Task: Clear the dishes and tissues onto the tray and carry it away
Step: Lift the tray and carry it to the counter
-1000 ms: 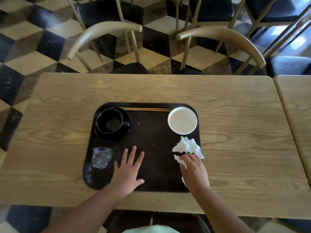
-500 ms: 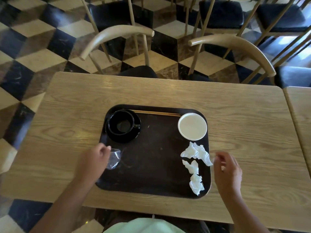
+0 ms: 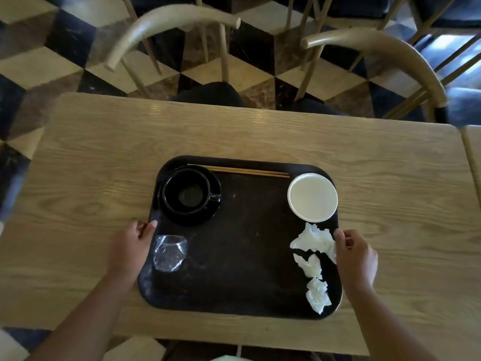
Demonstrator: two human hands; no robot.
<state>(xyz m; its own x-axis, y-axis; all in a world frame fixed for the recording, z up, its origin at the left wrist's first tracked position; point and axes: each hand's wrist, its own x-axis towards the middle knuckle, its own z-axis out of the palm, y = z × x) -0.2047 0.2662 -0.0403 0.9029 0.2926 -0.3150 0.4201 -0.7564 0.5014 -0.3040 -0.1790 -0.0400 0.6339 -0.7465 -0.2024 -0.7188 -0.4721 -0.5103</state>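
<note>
Left hand (image 3: 131, 246) at the left rim of the tray (image 3: 234, 269), thumb laid over the edge, fingers curled at or under the rim; whether it actually clamps the tray cannot be told. Right hand (image 3: 355, 256) mirrors it at the right rim, fingers bent, thumb tip against the edge beside the tissues (image 3: 315, 246); grip likewise uncertain. Tray dark, rounded rectangle, flat on the table (image 3: 104, 157), roughly centred and nearer the person; long axis runs left to right, slightly skewed so the right end sits nearer. On it: black cup (image 3: 186, 195) on a black saucer (image 3: 208, 217) in the far-left corner, handle pointing right; chopsticks (image 3: 244, 171) along the far rim, lying left to right; white bowl (image 3: 312, 197) in the far-right corner, upright and open; three crumpled tissue wads strung along the right side from the bowl toward the near corner; a crumpled clear plastic wrapper (image 3: 169, 252) near the left rim, just beside the left hand. Table pale wood grain, bare on all sides of the tray, with wide margins left, right and far. A second table (image 3: 472, 152) butts up at the right. Two curved-back wooden chairs (image 3: 171, 22) are tucked at the far edge. Floor (image 3: 41, 63) is a cube-pattern tile in black, cream and brown.
</note>
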